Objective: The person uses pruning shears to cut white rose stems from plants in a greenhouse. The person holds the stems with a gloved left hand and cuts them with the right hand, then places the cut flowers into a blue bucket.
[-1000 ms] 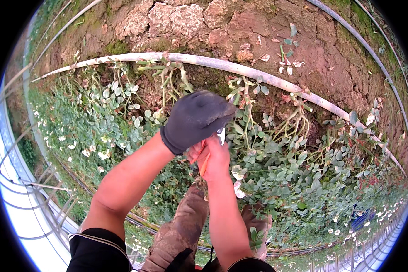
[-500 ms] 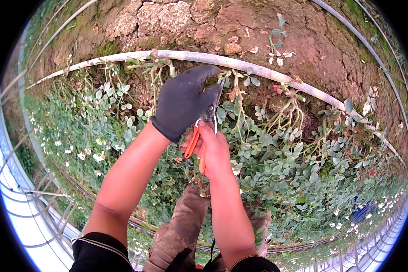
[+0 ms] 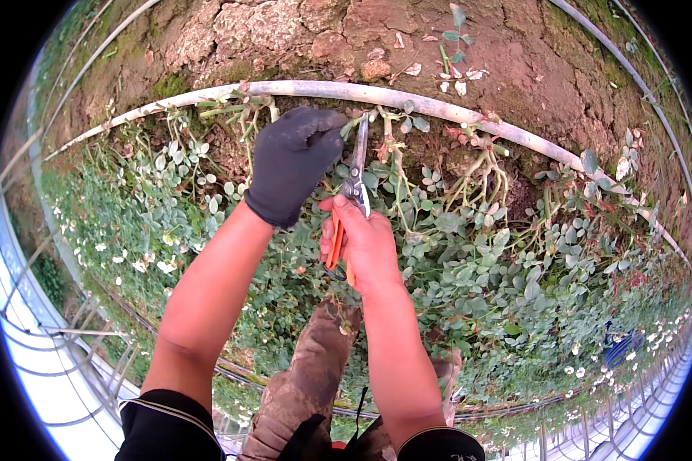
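My left hand (image 3: 294,160), in a dark glove, is closed with its thumb and fingers pinched round a short green plant stem (image 3: 353,124) beside the pale pipe. Bare, my right hand (image 3: 367,244) is wrapped round the orange handles of a pair of pruning shears (image 3: 357,165). Their metal blades point up toward the pipe, just right of the left fingertips and against the stem's cut end. Whether the blades touch the stem I cannot tell. Right of the blades, a thin branch (image 3: 393,143) with a few leaves rises beside the pipe.
A long pale pipe (image 3: 430,108) curves across, with cut plant stumps (image 3: 480,165) along it. Beyond lies cracked brown soil (image 3: 507,58) with a leafy cutting (image 3: 457,37). Dense leafy plants (image 3: 469,253) with white flowers surround my legs (image 3: 307,369).
The left hand has drawn back slightly left, its fingers pinched by the stem. The shears now stand clear of the glove, blades more visible. The view has shifted a little.
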Motion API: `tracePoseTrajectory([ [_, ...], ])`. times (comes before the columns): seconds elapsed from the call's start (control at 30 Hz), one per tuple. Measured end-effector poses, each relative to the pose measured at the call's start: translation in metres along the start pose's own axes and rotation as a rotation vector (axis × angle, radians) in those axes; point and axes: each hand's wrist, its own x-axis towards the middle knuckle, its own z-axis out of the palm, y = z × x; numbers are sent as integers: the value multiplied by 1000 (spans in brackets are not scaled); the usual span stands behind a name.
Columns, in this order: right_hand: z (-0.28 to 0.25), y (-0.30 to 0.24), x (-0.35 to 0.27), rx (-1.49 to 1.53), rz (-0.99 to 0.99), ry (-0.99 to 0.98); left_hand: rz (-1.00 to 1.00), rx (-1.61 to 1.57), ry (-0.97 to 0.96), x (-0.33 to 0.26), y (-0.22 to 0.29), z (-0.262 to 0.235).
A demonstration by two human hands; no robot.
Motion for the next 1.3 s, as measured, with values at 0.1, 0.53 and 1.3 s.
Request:
tracePoseTrajectory([
  [0.1, -4, -8, 1, -38, 33, 12, -300, -219, 83, -10, -2, 7],
  [0.53, -59, 36, -80, 168, 151, -366, -133, -98, 6, -8, 9, 18],
  [1.3, -47, -37, -50, 65, 208, -298, -170, 226, -206, 11, 73, 6],
])
